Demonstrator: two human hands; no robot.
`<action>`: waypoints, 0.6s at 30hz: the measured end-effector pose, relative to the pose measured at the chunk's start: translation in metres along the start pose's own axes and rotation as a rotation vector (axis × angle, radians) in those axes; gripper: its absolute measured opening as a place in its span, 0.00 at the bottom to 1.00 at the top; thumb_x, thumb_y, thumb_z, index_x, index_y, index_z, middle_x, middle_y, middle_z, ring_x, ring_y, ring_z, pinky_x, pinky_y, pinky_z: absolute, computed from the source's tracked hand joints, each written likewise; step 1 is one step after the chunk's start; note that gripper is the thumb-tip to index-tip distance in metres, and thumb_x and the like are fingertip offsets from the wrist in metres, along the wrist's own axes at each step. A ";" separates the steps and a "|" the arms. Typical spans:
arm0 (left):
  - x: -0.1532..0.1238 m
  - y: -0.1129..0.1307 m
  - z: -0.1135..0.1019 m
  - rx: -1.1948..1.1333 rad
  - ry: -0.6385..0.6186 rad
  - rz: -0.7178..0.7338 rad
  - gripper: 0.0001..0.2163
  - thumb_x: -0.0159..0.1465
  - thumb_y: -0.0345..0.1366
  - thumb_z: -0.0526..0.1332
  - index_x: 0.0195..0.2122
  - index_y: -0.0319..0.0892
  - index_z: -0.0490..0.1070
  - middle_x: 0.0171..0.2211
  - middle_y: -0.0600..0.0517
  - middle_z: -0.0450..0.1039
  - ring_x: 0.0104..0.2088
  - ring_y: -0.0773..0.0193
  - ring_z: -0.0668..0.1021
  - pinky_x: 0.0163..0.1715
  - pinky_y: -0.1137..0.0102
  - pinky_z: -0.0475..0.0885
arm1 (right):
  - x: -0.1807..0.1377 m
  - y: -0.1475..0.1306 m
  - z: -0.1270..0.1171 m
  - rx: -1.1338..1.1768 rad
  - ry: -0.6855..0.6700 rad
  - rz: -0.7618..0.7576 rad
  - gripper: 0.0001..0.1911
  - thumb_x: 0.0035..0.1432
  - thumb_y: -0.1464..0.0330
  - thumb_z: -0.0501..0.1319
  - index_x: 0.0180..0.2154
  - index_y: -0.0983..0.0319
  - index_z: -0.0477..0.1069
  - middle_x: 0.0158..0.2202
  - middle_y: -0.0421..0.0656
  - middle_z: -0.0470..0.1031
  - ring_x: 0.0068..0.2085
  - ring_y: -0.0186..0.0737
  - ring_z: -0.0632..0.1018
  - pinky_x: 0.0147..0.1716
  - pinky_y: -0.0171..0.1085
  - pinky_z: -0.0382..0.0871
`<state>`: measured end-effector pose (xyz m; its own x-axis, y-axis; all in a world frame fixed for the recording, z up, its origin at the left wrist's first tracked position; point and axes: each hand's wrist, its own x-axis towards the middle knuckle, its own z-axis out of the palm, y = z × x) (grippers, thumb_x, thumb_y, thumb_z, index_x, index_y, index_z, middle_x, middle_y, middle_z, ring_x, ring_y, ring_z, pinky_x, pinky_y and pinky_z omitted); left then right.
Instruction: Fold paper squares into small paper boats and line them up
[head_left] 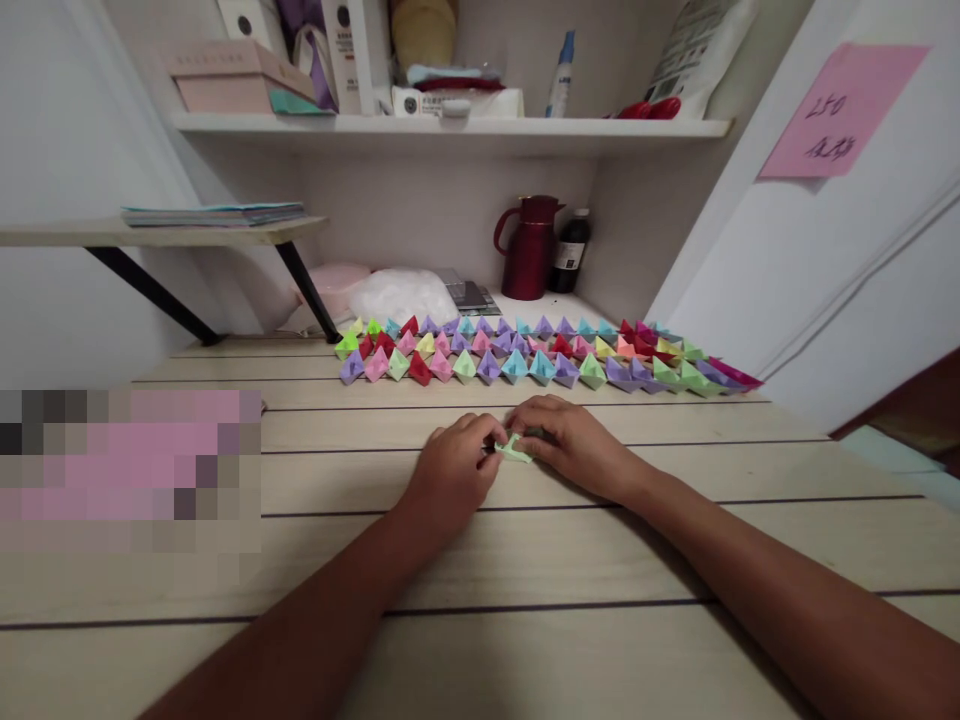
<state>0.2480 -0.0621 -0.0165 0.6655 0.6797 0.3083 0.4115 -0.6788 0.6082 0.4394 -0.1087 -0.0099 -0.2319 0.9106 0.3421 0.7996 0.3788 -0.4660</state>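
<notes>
A small pale green folded paper piece (514, 449) lies on the wooden table (525, 560) between my two hands. My left hand (452, 473) pinches its left end with curled fingers. My right hand (574, 443) presses and grips its right side, fingers bent over it. Most of the paper is hidden under the fingers. Just beyond the hands stand rows of several finished origami boats (525, 355) in purple, pink, green, red, blue and yellow.
A dark red jug (531, 247) and a dark bottle (571, 252) stand at the back by the wall, beside a white plastic bag (403, 295). A side shelf (165, 232) carries booklets. A pink note (840, 110) hangs on the right door.
</notes>
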 end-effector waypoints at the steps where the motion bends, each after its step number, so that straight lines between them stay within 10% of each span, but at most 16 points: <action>1: 0.000 -0.001 0.000 -0.007 0.002 0.000 0.07 0.57 0.27 0.56 0.35 0.44 0.68 0.37 0.55 0.71 0.28 0.68 0.71 0.31 0.72 0.66 | -0.001 0.001 -0.003 0.090 -0.012 0.031 0.07 0.57 0.69 0.60 0.40 0.58 0.73 0.43 0.45 0.76 0.45 0.43 0.74 0.47 0.42 0.67; 7: 0.001 -0.005 0.000 0.017 0.025 0.009 0.06 0.57 0.28 0.57 0.35 0.44 0.68 0.36 0.55 0.71 0.28 0.69 0.72 0.32 0.72 0.67 | -0.007 0.013 -0.020 0.428 0.025 0.284 0.17 0.57 0.66 0.59 0.49 0.59 0.69 0.46 0.45 0.75 0.43 0.41 0.75 0.43 0.41 0.68; 18: 0.000 0.001 0.001 0.112 0.009 0.068 0.08 0.58 0.25 0.56 0.34 0.44 0.71 0.40 0.53 0.70 0.32 0.67 0.72 0.36 0.70 0.66 | -0.003 -0.001 -0.017 0.329 0.045 0.196 0.13 0.55 0.69 0.60 0.43 0.58 0.73 0.46 0.44 0.72 0.44 0.40 0.74 0.43 0.40 0.69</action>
<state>0.2490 -0.0635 -0.0164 0.6887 0.6332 0.3534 0.4330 -0.7500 0.5000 0.4486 -0.1150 0.0032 -0.0619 0.9656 0.2527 0.6045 0.2377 -0.7603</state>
